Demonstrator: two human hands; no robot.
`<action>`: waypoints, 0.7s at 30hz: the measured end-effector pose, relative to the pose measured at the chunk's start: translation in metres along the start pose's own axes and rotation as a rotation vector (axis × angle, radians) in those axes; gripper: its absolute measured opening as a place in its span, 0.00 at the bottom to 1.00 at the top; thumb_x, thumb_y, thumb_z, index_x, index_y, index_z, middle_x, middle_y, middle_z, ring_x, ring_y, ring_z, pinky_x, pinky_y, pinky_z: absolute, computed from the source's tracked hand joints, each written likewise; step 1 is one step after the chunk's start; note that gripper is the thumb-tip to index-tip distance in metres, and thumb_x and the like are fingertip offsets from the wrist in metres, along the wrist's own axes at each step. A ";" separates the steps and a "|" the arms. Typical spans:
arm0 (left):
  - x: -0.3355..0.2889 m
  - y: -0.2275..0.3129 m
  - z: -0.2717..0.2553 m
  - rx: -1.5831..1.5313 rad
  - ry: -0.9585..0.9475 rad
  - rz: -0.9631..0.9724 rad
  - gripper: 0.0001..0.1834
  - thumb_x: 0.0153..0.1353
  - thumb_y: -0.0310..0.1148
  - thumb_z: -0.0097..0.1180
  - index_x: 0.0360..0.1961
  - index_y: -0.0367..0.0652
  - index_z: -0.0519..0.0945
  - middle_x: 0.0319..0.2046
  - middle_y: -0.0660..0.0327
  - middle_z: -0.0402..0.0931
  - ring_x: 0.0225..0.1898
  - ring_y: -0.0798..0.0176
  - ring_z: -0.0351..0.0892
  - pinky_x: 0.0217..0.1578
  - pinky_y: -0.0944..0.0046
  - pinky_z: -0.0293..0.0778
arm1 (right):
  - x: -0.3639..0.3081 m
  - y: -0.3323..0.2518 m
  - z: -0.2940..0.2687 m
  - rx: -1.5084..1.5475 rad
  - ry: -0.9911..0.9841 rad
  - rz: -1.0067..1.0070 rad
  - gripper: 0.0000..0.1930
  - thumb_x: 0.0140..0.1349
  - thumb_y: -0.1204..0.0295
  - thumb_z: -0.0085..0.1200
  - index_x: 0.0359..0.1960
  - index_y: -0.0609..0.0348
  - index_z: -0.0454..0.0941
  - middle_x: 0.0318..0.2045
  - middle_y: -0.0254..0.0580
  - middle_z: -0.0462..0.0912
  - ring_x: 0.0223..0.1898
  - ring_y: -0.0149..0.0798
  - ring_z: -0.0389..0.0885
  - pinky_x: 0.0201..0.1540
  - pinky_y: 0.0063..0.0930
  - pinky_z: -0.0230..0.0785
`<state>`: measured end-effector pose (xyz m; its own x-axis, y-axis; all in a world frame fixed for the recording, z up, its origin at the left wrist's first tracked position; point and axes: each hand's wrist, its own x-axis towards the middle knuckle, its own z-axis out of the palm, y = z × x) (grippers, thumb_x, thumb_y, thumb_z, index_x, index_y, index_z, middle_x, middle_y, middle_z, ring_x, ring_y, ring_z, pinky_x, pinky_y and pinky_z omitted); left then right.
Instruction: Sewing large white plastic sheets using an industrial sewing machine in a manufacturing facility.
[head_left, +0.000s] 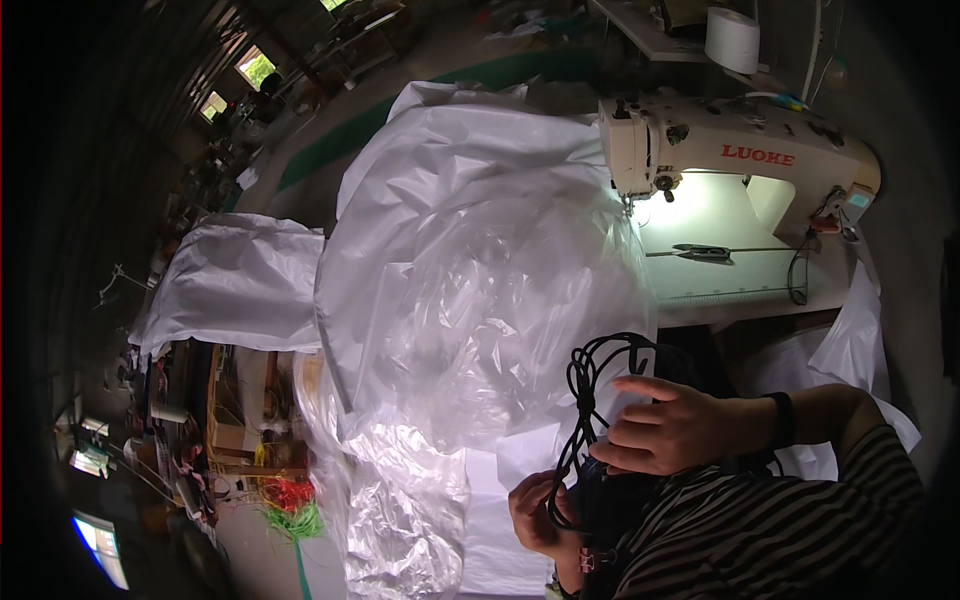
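A bundle of thin black cable (pixel 585 392) hangs in long loops at the lower right, in front of my body. My left hand (pixel 537 512) has its fingers curled around the lower part of the loops. Above and to the right of it, my right hand (pixel 665 428) reaches across with its fingers stretched and somewhat apart, the fingertips beside the cable. Whether they touch it is unclear. A black band (pixel 781 420) circles my right wrist. Behind the loops spreads a large heap of thin clear and white plastic sheeting (pixel 480 270).
A white sewing machine (pixel 740 150) stands lit at the upper right, with thread snips (pixel 703 252) on its bed. A white cone of thread (pixel 732 40) sits behind it. White sacking (pixel 240 285) lies at left, above bundled red and green strands (pixel 293 505).
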<state>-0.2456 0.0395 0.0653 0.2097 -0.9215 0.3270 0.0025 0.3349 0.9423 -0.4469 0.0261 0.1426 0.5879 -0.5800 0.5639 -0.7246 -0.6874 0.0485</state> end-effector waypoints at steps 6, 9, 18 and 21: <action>0.000 -0.004 -0.012 0.121 -0.092 0.123 0.08 0.55 0.24 0.67 0.36 0.40 0.82 0.34 0.53 0.81 0.36 0.55 0.83 0.37 0.62 0.77 | 0.007 0.005 0.002 0.052 0.017 -0.026 0.08 0.58 0.67 0.58 0.37 0.52 0.81 0.23 0.25 0.67 0.28 0.24 0.73 0.65 0.40 0.64; -0.002 -0.002 -0.011 0.085 -0.105 0.110 0.08 0.54 0.25 0.68 0.36 0.39 0.83 0.35 0.52 0.82 0.36 0.55 0.83 0.37 0.63 0.77 | 0.004 0.004 0.004 0.020 0.042 -0.055 0.07 0.57 0.68 0.58 0.36 0.52 0.81 0.23 0.25 0.66 0.28 0.24 0.73 0.65 0.40 0.64; 0.000 -0.024 -0.018 0.035 -0.206 0.138 0.13 0.53 0.27 0.67 0.40 0.36 0.82 0.39 0.50 0.79 0.40 0.55 0.82 0.38 0.61 0.79 | -0.001 0.008 0.002 0.062 0.043 -0.066 0.06 0.58 0.69 0.56 0.34 0.55 0.80 0.22 0.25 0.68 0.26 0.24 0.74 0.63 0.38 0.66; -0.006 -0.017 -0.006 -0.032 -0.216 0.143 0.15 0.51 0.26 0.67 0.42 0.37 0.81 0.39 0.50 0.79 0.42 0.54 0.82 0.39 0.60 0.80 | 0.002 0.008 -0.001 0.063 0.039 -0.063 0.05 0.58 0.69 0.56 0.34 0.55 0.80 0.23 0.25 0.69 0.26 0.24 0.75 0.63 0.38 0.66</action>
<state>-0.2409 0.0403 0.0470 -0.0033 -0.8837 0.4681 0.0193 0.4680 0.8835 -0.4518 0.0200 0.1445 0.6166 -0.5181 0.5927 -0.6618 -0.7489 0.0337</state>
